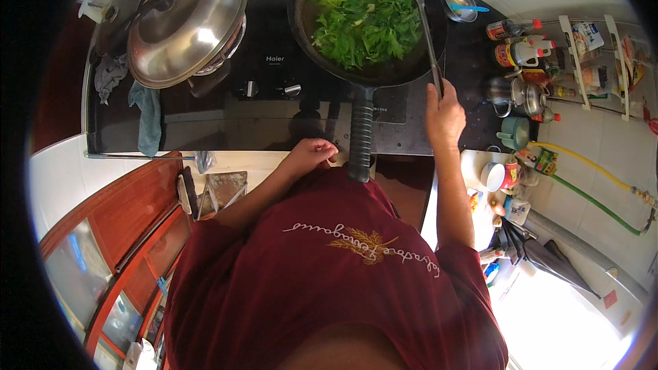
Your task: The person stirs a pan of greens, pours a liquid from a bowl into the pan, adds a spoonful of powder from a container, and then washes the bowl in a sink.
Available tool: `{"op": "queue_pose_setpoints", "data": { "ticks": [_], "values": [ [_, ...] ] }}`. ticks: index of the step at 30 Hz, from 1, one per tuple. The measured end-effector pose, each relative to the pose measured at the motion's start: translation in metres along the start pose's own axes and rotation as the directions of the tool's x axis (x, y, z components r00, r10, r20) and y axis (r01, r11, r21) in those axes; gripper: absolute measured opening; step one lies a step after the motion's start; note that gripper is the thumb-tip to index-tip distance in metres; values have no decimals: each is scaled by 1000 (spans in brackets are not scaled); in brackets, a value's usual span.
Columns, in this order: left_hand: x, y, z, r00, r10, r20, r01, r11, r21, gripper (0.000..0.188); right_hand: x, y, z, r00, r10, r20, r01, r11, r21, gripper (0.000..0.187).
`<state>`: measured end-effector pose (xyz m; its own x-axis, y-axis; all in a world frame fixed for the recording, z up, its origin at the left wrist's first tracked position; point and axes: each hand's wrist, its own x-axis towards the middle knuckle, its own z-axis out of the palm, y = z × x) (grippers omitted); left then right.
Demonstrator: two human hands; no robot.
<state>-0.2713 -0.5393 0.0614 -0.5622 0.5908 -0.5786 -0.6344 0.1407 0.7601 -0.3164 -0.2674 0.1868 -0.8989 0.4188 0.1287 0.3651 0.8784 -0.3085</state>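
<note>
My right hand [445, 115] is closed around the handle of a long metal wok spatula [426, 27]. Its head reaches over the far right part of the greens [367, 20]. These leafy greens lie in some liquid in a dark wok [299, 27] on the stove. The wok's black ribbed handle [361, 130] points toward me. Just left of that handle, close to my shirt, my left hand [313, 156] rests with its fingers curled and nothing visible in them.
A large domed steel lid [179, 27] covers a pan at the left of the black cooktop [267, 116]. Cloths [146, 116] hang by its left edge. At the right stand a metal bowl [460, 1], bottles [510, 29], steel pots [506, 90] and a green mug [514, 131].
</note>
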Motion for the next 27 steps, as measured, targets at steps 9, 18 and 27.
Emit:
{"op": "queue_pose_setpoints", "data": {
  "ticks": [9,18,27],
  "values": [
    [-12,12,-1,1000,6,2,-6,1000,17,20,-25,-15,9,995,-90,31,83,979,187,35],
    [-2,3,-4,999,-11,51,9,999,32,22,-71,-6,-18,996,-87,-25,90,967,239,34],
    [-4,12,-3,997,-15,79,11,999,52,22,-89,19,-107,963,169,212,-242,889,388,36]
  ]
}}
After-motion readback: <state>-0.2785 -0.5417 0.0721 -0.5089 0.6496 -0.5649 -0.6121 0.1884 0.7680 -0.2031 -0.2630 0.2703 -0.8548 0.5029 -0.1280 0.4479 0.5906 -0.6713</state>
